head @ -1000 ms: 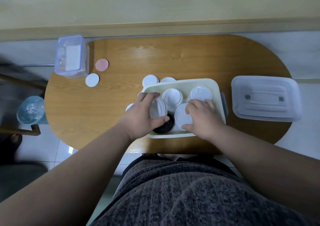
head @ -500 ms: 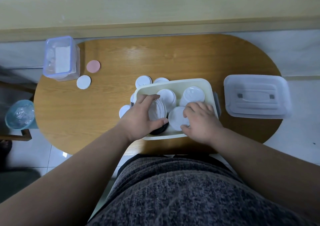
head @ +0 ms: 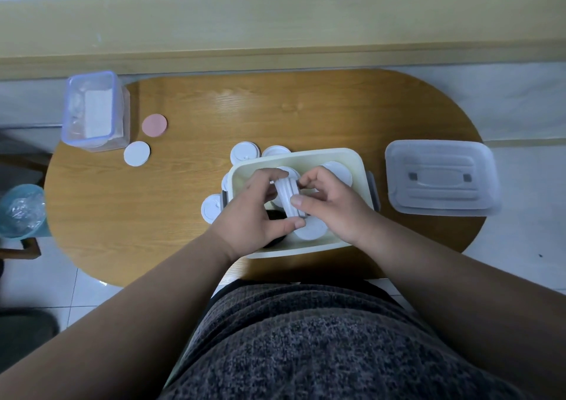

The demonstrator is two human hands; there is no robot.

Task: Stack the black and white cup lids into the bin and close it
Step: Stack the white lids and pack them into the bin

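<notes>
A cream bin (head: 361, 167) stands on the oval wooden table (head: 183, 203) near its front edge. Over the bin, my left hand (head: 251, 216) and my right hand (head: 330, 206) both grip a stack of white cup lids (head: 288, 197) held on edge between them. More white lids lie flat inside the bin (head: 340, 171), one below the stack (head: 311, 229). A black lid (head: 274, 216) shows partly under my left hand. The translucent bin cover (head: 439, 177) lies to the right of the bin.
White lids lie on the table behind (head: 245, 153) and left of the bin (head: 211, 208). A clear box (head: 92, 112), a pink disc (head: 154, 125) and a white disc (head: 137, 153) sit at the far left. A blue bucket (head: 20, 210) stands on the floor.
My right hand left the flat lid in the bin and came up to grip the stack that my left hand held. The stack now stands between both hands.
</notes>
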